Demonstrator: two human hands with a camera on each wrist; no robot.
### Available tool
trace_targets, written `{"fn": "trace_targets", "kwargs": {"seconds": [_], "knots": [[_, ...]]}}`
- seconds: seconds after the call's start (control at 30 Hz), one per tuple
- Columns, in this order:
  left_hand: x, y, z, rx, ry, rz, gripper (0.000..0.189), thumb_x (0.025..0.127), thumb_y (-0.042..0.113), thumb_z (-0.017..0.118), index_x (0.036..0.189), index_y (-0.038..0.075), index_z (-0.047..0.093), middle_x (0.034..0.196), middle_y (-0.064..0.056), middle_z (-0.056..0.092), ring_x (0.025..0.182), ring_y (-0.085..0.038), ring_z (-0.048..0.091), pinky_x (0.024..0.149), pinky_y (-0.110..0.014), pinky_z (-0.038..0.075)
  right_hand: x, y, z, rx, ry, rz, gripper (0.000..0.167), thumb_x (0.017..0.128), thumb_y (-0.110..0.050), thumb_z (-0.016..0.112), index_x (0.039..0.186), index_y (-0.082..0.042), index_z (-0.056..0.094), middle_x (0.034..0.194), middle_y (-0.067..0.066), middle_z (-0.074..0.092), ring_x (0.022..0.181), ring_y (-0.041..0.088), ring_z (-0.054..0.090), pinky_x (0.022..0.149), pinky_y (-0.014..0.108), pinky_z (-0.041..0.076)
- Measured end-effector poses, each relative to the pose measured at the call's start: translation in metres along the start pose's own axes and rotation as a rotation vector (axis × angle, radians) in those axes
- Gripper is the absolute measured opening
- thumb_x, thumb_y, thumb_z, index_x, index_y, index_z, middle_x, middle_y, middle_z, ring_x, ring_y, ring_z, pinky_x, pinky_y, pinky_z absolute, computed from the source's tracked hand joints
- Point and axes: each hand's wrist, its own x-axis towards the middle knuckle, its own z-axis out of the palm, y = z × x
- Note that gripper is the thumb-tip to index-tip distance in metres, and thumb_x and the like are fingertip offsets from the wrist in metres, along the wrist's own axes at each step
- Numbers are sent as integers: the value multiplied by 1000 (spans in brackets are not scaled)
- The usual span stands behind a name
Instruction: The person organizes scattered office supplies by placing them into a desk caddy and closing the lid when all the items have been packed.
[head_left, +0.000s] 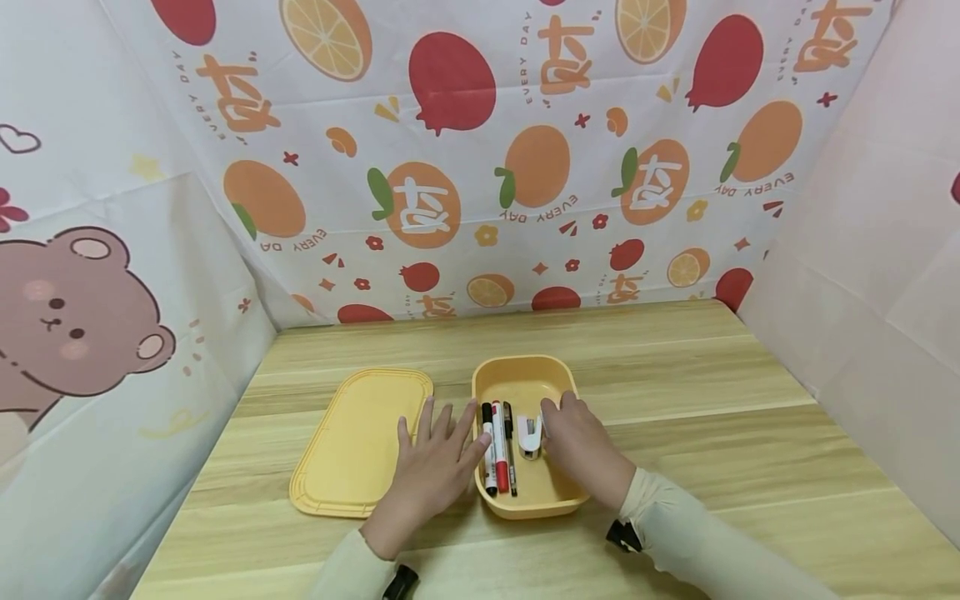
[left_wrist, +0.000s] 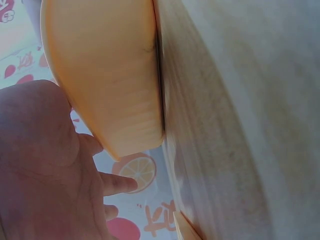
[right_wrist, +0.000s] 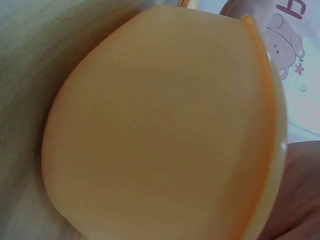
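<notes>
A yellow plastic box [head_left: 528,507] stands uncovered on the table. Along its left side lie a black-capped marker [head_left: 490,450], a red marker [head_left: 500,442] and a black pen [head_left: 510,446]. A small white stapler [head_left: 529,436] is right of them. My right hand [head_left: 588,442] reaches over the box's right rim with curled fingers; a thin white edge shows at the fingertips, the rest hidden by the hand. My left hand [head_left: 435,467] spreads its fingers at the left rim, the thumb over it near the markers. Both wrist views mostly show the box's outer wall [left_wrist: 105,75].
Left of the box, a flat yellow lid [head_left: 360,442] lies on the wood-grain table [head_left: 675,375], partly behind my left hand. A fruit-print cloth [head_left: 465,275] hangs at the back, with white cloths along both sides.
</notes>
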Motion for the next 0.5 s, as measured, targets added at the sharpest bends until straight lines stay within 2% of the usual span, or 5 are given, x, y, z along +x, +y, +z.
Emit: {"fn": "trace_targets", "kwargs": {"seconds": [0.2, 0.5], "knots": [[-1, 2, -2, 9, -18, -14, 65, 105, 63, 23, 160, 28, 30, 161, -20, 35, 156, -42, 6, 115, -75, -2, -1, -2, 1, 4, -48, 8, 29, 79, -7, 83, 91, 0, 58, 80, 13, 48, 62, 21, 47, 52, 32, 44], [0, 1, -2, 29, -30, -18, 66, 105, 64, 21, 161, 30, 28, 162, -19, 34, 156, -41, 4, 115, -75, -1, 1, -3, 6, 0, -104, 19, 32, 80, -16, 85, 87, 2, 60, 75, 12, 50, 64, 22, 50, 53, 36, 46]]}}
